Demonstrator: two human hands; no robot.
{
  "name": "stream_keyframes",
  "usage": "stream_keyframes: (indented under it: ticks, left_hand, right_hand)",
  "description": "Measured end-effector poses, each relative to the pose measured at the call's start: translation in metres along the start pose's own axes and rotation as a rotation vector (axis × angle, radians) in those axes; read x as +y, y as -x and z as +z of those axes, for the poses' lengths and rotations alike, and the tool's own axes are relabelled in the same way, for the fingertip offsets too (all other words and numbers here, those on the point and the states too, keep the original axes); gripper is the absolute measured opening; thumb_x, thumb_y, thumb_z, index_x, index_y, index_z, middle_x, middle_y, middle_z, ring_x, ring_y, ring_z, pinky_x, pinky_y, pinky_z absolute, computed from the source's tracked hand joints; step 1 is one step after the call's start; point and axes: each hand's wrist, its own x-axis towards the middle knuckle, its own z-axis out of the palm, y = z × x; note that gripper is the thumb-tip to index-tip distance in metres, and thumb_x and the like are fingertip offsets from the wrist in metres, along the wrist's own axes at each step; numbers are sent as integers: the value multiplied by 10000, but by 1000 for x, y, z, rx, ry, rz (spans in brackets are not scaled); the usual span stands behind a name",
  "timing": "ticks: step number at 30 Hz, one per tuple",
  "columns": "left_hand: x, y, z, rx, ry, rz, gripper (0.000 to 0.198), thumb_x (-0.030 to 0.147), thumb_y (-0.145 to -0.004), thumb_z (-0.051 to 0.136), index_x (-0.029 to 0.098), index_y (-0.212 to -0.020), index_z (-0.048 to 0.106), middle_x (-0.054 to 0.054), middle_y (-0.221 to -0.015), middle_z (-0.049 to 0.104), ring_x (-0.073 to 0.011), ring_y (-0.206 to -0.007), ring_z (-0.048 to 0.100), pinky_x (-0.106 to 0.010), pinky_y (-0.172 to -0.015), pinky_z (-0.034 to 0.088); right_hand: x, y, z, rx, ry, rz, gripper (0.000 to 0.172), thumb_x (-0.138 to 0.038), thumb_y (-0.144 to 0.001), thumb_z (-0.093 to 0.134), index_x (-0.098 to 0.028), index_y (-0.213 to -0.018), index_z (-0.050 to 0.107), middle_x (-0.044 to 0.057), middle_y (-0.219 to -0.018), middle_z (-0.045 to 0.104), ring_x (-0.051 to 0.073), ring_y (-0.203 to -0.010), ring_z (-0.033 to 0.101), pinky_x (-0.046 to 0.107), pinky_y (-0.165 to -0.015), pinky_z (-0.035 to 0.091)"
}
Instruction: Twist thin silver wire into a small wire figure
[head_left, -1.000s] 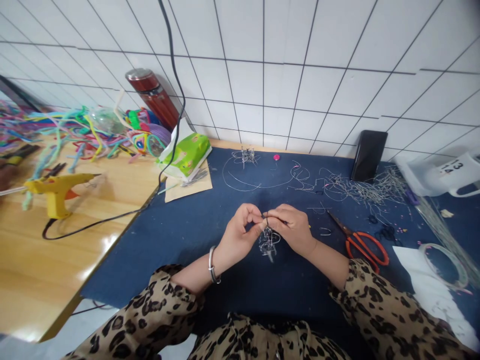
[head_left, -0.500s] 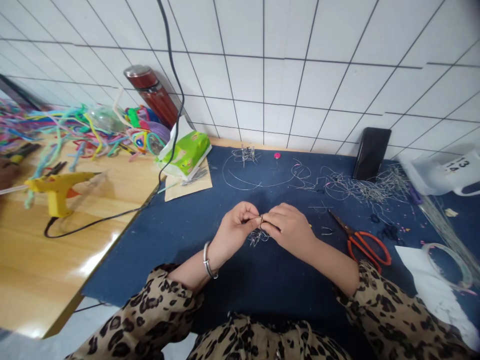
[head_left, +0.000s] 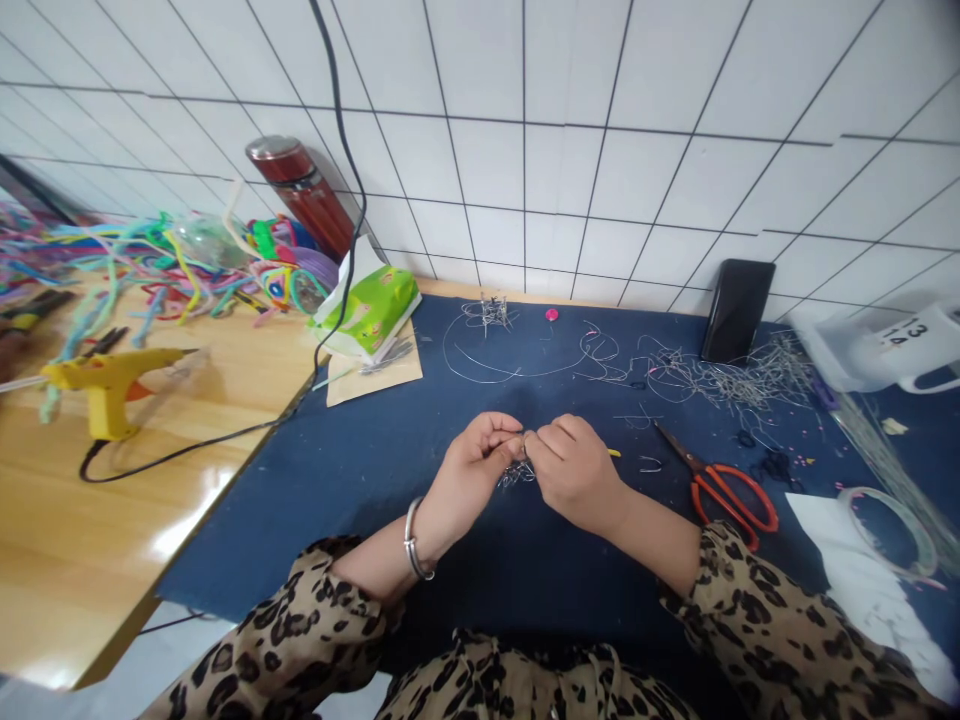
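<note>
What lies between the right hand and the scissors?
In the head view, a yellow bit and a bent wire piece lie on the mat between the right hand and the scissors.

Centre: the left hand (head_left: 472, 470) and right hand (head_left: 574, 470) meet over the mat (head_left: 390, 470), with a wire tangle (head_left: 516, 473) pinched between them.
Right: scissors (head_left: 724, 485) lie on the mat, near the right hand.
Behind: wire scraps (head_left: 735, 380) are spread on the mat; a phone (head_left: 735, 310) leans on the wall (head_left: 600, 150) behind them.
Far right: a jug (head_left: 885, 350) sits by the wall.
Left: a glue gun (head_left: 105, 385) lies on the bare surface (head_left: 90, 520), well apart from the hands.
Back left: a heap of pipe cleaners (head_left: 150, 265); a flask (head_left: 304, 195) to its right, at the wall; a tissue pack (head_left: 371, 310) before the flask.
</note>
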Motion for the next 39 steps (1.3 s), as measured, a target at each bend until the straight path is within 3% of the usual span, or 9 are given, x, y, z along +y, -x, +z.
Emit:
stream_keyframes:
  ticks: [4, 9, 12, 14, 21, 25, 32, 39]
  left_hand:
    - [4, 3, 1, -57, 260, -93, 166, 184, -800, 588, 147, -946, 517, 1, -757, 550, -89, -708, 514, -226, -697, 405]
    - [8, 5, -4, -170, 185, -28, 143, 212, -801, 603, 156, -901, 517, -9, -834, 536, -91, -758, 495, -223, -701, 400]
    - [6, 3, -7, -232, 22, 57, 240, 205, -742, 665, 167, -912, 500, -15, -892, 535, -112, -821, 501, -249, -751, 409]
    - [4, 2, -8, -207, -113, 115, 268, 189, -710, 686, 168, -892, 490, -14, -883, 532, -122, -833, 502, -268, -780, 407]
    - [4, -1, -11, -148, -265, 166, 110, 115, -768, 530, 170, -771, 435, 6, -789, 534, -89, -675, 453, -218, -618, 371]
    - [5, -1, -13, -143, -298, 167, 94, 102, -749, 521, 166, -766, 454, 8, -772, 518, -89, -661, 439, -215, -604, 360]
    - [5, -2, -15, -128, -266, 139, 86, 124, -747, 532, 165, -765, 459, 6, -757, 513, -85, -630, 428, -209, -575, 345]
    - [7, -6, -19, -139, -236, 88, 92, 134, -760, 532, 167, -772, 448, 20, -733, 490, -73, -585, 385, -203, -546, 326]
  right_hand:
    - [2, -2, 2, 120, -185, 7, 176, -109, -853, 448, -163, -720, 549, 45, -696, 528, 166, -700, 436, 339, -692, 394]
    - [1, -8, -5, 217, -540, 233, 135, -117, -852, 463, -175, -767, 550, 35, -739, 546, 153, -740, 480, 319, -713, 428]
    - [0, -10, -8, 205, -668, 329, 131, -146, -852, 481, -181, -756, 563, 28, -742, 542, 147, -737, 494, 313, -712, 433]
    - [-1, -11, -9, 186, -738, 372, 130, -155, -846, 492, -182, -752, 578, 26, -752, 543, 143, -744, 507, 308, -718, 436]
    - [-1, -14, -16, 22, -969, 458, 123, -139, -805, 545, -191, -753, 644, 14, -755, 599, 120, -715, 557, 256, -667, 449]
    - [-2, -14, -17, 39, -983, 515, 94, -158, -777, 589, -194, -735, 665, 12, -746, 615, 118, -685, 566, 244, -619, 450]
    - [1, -13, -20, 122, -871, 453, 121, -142, -776, 586, -201, -715, 672, 2, -689, 628, 131, -693, 571, 282, -687, 459]
    - [17, -15, -29, 226, -831, 551, 123, -198, -805, 589, -189, -688, 627, 5, -724, 596, 132, -690, 543, 278, -667, 430]
